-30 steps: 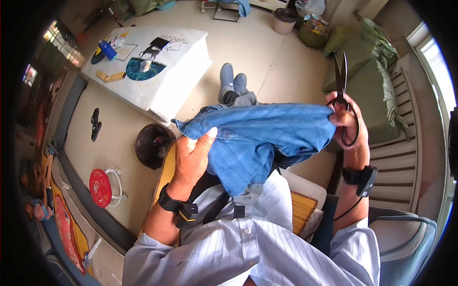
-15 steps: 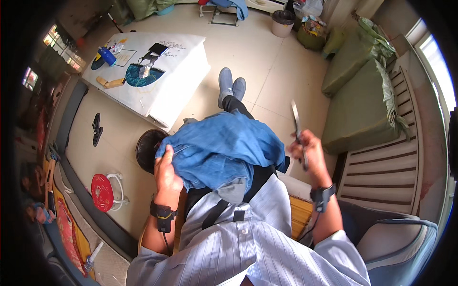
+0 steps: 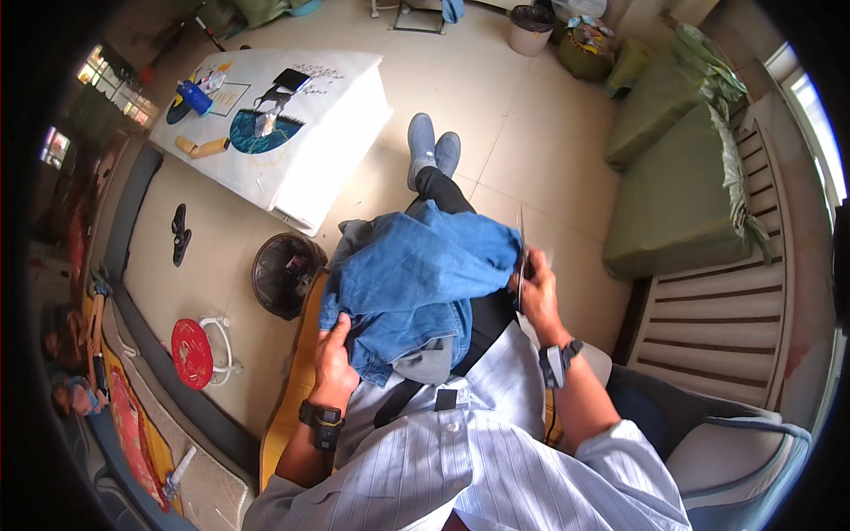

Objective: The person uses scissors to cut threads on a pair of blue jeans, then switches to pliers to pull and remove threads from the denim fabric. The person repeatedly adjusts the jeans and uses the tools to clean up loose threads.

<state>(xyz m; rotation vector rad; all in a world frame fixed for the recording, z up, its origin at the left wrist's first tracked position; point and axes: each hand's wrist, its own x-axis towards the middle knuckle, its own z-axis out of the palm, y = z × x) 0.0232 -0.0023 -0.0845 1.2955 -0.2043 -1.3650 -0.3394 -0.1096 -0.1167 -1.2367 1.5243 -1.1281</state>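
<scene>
A crumpled blue denim garment [image 3: 412, 261] lies across my lap, with a grey patch of cloth showing at its near edge. My left hand [image 3: 335, 354] is closed on the garment's near left edge, the thumb lying on top of the cloth. My right hand [image 3: 538, 288] is closed around a slim pair of scissors [image 3: 521, 232] at the garment's right edge. Their thin metal blades point away from me. The handles are mostly hidden by my fingers, and motion blurs them a little.
A dark lined bin [image 3: 288, 274] stands left of my knees. Beyond it is a white-covered table [image 3: 328, 159] holding a blue bottle [image 3: 195, 97]. A red-topped stool [image 3: 190, 354] is at the left. Green cushions [image 3: 673, 217] rest on a slatted bench [image 3: 722, 310] at the right.
My right hand has moved left and inward, bringing the scissors to the garment's right edge. My left hand has shifted right and nearer to me with the cloth, uncovering more of the bin.
</scene>
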